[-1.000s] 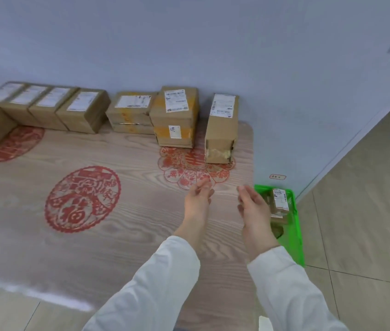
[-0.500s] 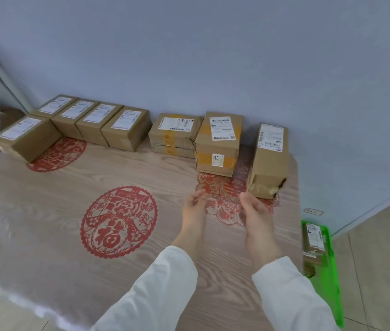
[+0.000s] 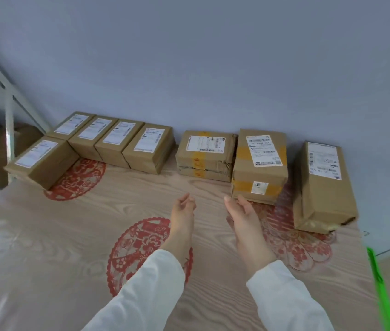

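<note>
Several brown cardboard parcels with white shipping labels line the back of a wood-grain table (image 3: 46, 247) against the wall. Closest to my hands is a tall parcel with yellow tape (image 3: 259, 166), and a flatter taped parcel (image 3: 204, 158) lies to its left. A long parcel (image 3: 323, 187) stands alone at the far right. My left hand (image 3: 184, 209) hovers over the table's middle, fingers relaxed, holding nothing. My right hand (image 3: 243, 211) is open too, palm turned inward, fingertips just short of the tall parcel's lower left corner.
A row of parcels (image 3: 115, 142) fills the back left, with one more parcel (image 3: 42, 161) in front near the left edge. Red paper-cut patterns (image 3: 141, 249) decorate the tabletop. A green bin edge (image 3: 380, 290) shows at the right, a white metal frame (image 3: 10, 108) at the left.
The view has swung left and closer to the table, so the green bin has nearly left the frame. Both hands have spread apart and moved forward toward the parcels.
</note>
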